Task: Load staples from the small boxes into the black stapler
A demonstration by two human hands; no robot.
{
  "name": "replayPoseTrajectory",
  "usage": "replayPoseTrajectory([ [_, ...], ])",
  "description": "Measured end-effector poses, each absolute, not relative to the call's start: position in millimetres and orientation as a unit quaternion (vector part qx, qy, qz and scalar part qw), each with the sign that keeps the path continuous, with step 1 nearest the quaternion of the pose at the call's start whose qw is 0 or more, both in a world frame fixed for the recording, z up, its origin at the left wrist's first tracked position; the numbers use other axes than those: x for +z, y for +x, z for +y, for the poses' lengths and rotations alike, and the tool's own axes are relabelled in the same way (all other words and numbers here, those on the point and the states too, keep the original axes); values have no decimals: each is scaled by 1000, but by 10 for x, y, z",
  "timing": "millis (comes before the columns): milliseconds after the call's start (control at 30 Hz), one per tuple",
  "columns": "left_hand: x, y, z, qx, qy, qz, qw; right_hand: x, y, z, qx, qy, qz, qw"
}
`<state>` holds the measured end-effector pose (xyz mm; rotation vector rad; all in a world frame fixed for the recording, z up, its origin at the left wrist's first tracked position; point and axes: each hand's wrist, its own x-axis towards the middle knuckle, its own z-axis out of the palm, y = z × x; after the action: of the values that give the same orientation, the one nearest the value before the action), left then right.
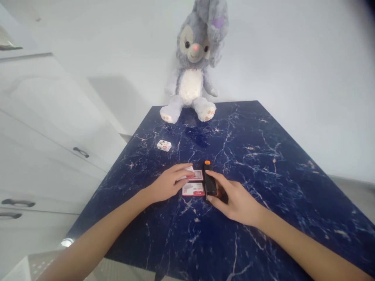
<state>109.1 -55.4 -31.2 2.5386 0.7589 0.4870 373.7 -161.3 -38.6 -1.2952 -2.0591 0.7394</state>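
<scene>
My right hand [237, 199] has its thumb and fingers round a black oblong object with an orange end [210, 181], which lies lengthwise on the table. Directly left of that object is a flat red-and-white box [193, 189]. A second red-and-white box [198, 175] lies just beyond it, partly covered by my left hand [166, 181]. The left fingers are stretched out over this far box, with the thumb apart from them. Under those fingertips shows a small white piece, too covered to name. Farther off to the left sits a small white box [164, 145] with dark and red print.
The blue marbled table [249, 156] reaches back to a pale wall. At its far edge a grey plush toy [191, 66] sits against the wall. White drawers [52, 148] with dark handles stand on the left. A white perforated container [38, 265] is at lower left.
</scene>
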Motion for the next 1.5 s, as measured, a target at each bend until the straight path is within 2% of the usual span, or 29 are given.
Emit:
replayPoseTrajectory([
  [433, -303, 1196, -649, 302, 892, 291, 169, -388, 3752, -1604, 277, -490, -770, 301],
  [533, -198, 1034, -644, 270, 908, 251, 201, -393, 3752, -1589, 279, -485, -774, 297],
  [700, -147, 1046, -819, 113, 956, 184, 197, -397, 3763, -1586, 293, -480, -771, 298],
  [800, -208, 1118, -851, 110, 961, 187, 171, -387, 3765, -1590, 291, -480, -773, 297],
  [933, -280, 1229, -827, 165, 932, 289, 141, -379, 3754, -1589, 283, -480, -776, 296],
  [1033, -293, 1334, -905, 205, 894, 364, 163, -392, 3742, -1584, 227, -471, -798, 301],
  [1267, -159, 1134, -832, 159, 891, 295, 307, -396, 3737, -1568, 222, -479, -795, 299],
  [1500, -285, 1243, -432, 193, 923, 209, 261, -400, 3758, -1569, 219, -480, -791, 311],
])
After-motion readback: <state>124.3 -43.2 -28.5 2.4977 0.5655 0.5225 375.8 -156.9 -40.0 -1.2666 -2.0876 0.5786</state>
